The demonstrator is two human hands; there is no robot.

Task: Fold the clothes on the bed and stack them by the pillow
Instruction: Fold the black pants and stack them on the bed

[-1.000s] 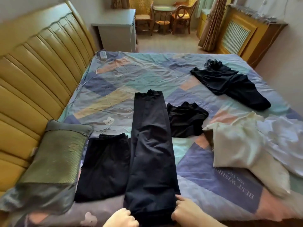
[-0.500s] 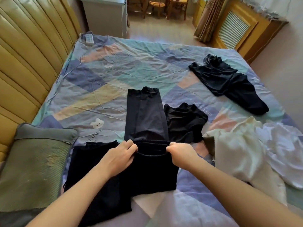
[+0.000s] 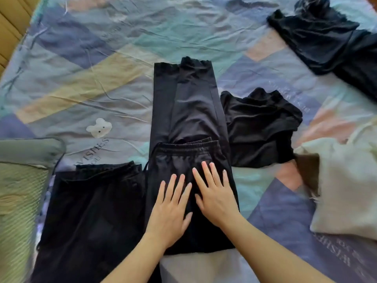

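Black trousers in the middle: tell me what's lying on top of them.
Both hands, left hand and right hand, press flat with straight fingers on the black trousers. Their waistband end is folded up over the legs, hiding the legs beneath.

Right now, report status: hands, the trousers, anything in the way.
Left hand and right hand open, flat on black trousers, waistband end folded over legs. Folded black garment beside pillow. Crumpled black garment against trousers' right edge.
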